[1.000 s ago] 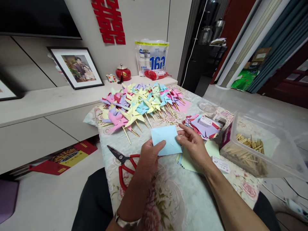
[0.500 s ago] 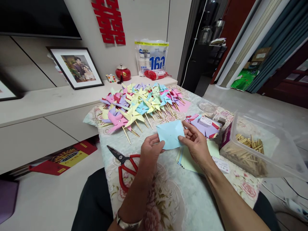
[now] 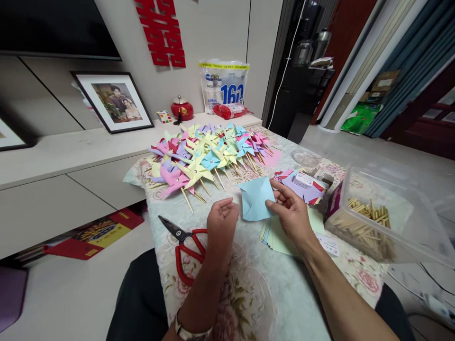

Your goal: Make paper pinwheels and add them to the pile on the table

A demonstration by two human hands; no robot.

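Note:
My right hand (image 3: 289, 203) pinches a light blue paper square (image 3: 256, 199) by its right edge, thumb in front and fingers behind. Slits run inward from the square's corners. Left of the paper and apart from it is my left hand (image 3: 223, 218), with nothing in it and its fingers loosely curled. Red-handled scissors (image 3: 183, 237) lie beside my left forearm, blades pointing away. Under my right hand is a stack of pale green and other coloured paper sheets (image 3: 284, 239).
Many finished paper pinwheels (image 3: 209, 156) on sticks cover the table's far side. On the right stand a clear plastic box (image 3: 355, 222) of short wooden sticks and a pile of cut coloured papers (image 3: 309, 193) with a small white box (image 3: 303, 180) on top.
My left hand has let go of the blue paper and drawn slightly away from it. In my right hand, the paper has shifted a little to the right and turned.

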